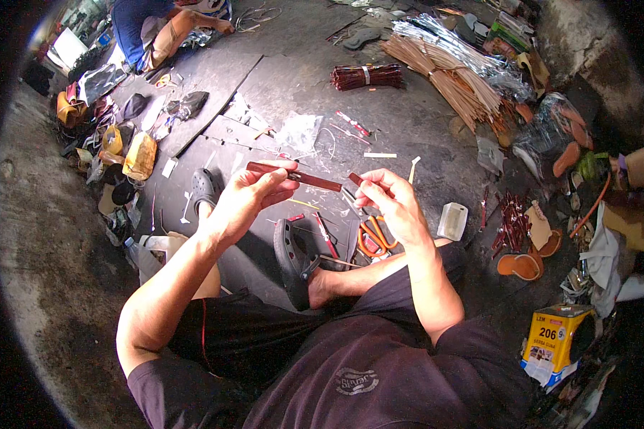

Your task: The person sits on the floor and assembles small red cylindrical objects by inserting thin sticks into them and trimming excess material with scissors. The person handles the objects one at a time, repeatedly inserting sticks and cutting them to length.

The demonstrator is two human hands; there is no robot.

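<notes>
My left hand (pixel 254 196) pinches a narrow dark brown strap (pixel 318 181), which looks like leather and stretches out to both sides of the fingers. A short brown strip end (pixel 355 179) sits between the thumb and fingers of my right hand (pixel 390 204). Between the two brown pieces there is a small gap; whether they are one strap I cannot tell. Below my right hand, orange-handled scissors (pixel 374 239) lie on the dark floor, their blades partly hidden. A red and silver cutter-like tool (pixel 327 236) rests beside my shoe (pixel 290 250).
Beyond my hands lie a clear plastic bag (pixel 299 134) and a tied bundle of dark red strips (pixel 366 76). Long tan strips (pixel 444 79) are heaped far right. A white tray (pixel 452 221), brown strips (pixel 514 223) and a yellow can (pixel 557 343) stand rightward. Another person (pixel 150 36) sits far left.
</notes>
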